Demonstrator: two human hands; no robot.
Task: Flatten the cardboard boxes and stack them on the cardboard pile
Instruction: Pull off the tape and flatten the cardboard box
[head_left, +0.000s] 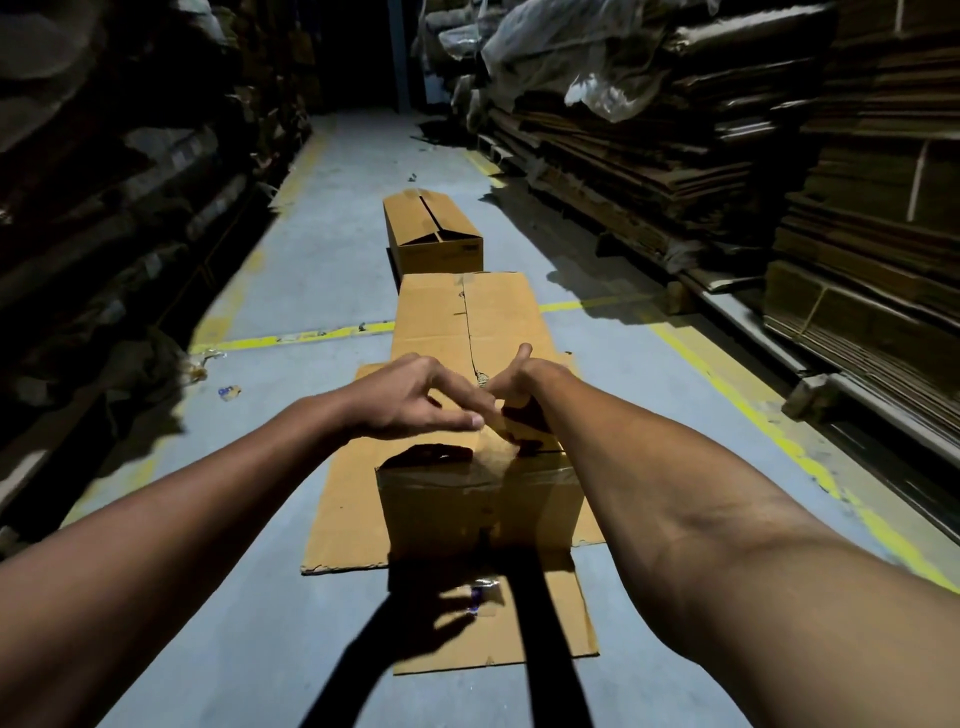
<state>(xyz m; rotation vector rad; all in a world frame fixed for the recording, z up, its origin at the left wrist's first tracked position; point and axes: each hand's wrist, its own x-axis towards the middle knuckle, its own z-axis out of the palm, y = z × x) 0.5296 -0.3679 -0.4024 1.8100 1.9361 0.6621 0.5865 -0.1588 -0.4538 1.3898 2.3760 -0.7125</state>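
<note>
- we had a taped box (478, 499) standing on flattened cardboard (343, 514) on the aisle floor (291, 291).
- our left hand (410, 397) reached over its top, fingers stretched out and loose, gripping nothing.
- our right hand (524, 395) curled round the top flap (498, 426) near the middle seam.
- a second box (431, 228) stood farther up the aisle.
- stacks of flat cardboard (649, 171) lined the right side.

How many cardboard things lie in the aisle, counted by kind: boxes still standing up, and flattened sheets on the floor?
Standing cardboard boxes: 3: near taped box, middle box, far box
Flattened cardboard sheets on the floor: 2: upper sheet, lower sheet
Total: 5
</note>
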